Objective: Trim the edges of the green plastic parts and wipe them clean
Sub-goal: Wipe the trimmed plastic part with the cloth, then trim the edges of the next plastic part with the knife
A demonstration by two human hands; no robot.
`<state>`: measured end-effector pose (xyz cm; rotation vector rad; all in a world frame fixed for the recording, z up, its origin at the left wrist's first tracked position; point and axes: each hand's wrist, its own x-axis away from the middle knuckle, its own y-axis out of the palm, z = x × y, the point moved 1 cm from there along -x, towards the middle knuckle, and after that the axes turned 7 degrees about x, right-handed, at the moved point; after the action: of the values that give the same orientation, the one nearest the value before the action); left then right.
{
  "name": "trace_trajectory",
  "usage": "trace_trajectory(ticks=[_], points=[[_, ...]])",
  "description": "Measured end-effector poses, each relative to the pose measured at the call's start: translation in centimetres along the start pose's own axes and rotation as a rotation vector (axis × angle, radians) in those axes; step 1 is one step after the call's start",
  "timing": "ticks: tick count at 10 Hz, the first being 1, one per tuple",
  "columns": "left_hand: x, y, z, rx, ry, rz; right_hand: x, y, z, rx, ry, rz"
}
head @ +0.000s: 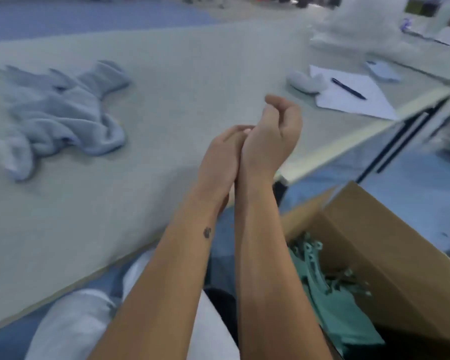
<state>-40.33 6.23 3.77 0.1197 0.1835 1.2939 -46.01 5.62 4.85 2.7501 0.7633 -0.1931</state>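
Above the worktop (166, 87) the left hand (220, 157) wraps the right wrist; the right hand (276, 131) curls empty. Green plastic parts (330, 294) fill the cardboard box (390, 245) near right, grey cloth (63, 113) far left

Your one head camera looks forward and down, tilted; the surface (166, 81) fills eleven o'clock; your forearms rise close from six.

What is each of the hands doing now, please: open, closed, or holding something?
Left hand: fingers wrapped on the right hand's edge, no tool or part visible.
Right hand: fingers curled, nothing visible in it.
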Motion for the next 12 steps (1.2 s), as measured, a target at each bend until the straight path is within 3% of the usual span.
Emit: trace_trajectory(ticks=[1,2,3,4,5,6,7,8,9,10,11,12], points=[[-0.2,-7.4,1.9,0.074,0.026,0.18,4.4,7.0,-0.6,-0.011,-0.07,-0.275],[0.2,-15.3,3.2,0.081,0.071,0.467,10.2,13.6,-0.3,0.075,-0.082,-0.632],[1.2,-22.5,4.6,-0.026,0.1,0.63,15.9,19.2,0.4,0.196,-0.088,-0.973],[2.3,-27.4,5.9,-0.048,0.125,0.806,20.7,23.3,0.7,0.272,-0.174,-1.238],[3.3,-32.4,6.6,-0.018,0.13,0.949,24.1,26.2,1.1,0.263,-0.238,-1.375],[3.5,-35.4,5.4,-0.18,0.083,1.025,26.2,27.6,2.2,0.319,-0.339,-1.404],[3.6,-37.3,3.8,-0.609,-0.045,1.014,26.5,27.4,4.6,0.393,-0.426,-1.415],[2.9,-38.0,3.6,-0.732,-0.024,0.978,25.4,26.9,6.0,0.43,-0.385,-1.394],[2.2,-39.7,5.0,-0.887,0.076,1.061,24.2,27.0,5.8,0.479,-0.448,-1.363],[2.1,-42.6,6.4,-1.217,0.184,1.099,23.3,26.9,5.7,0.577,-0.506,-1.331],[2.1,-44.9,5.5,-1.429,0.016,0.947,23.1,27.1,5.6,0.598,-0.51,-1.337],[1.7,-45.5,3.7,-1.481,-0.184,0.855,23.2,27.2,5.6,0.643,-0.584,-1.343]])
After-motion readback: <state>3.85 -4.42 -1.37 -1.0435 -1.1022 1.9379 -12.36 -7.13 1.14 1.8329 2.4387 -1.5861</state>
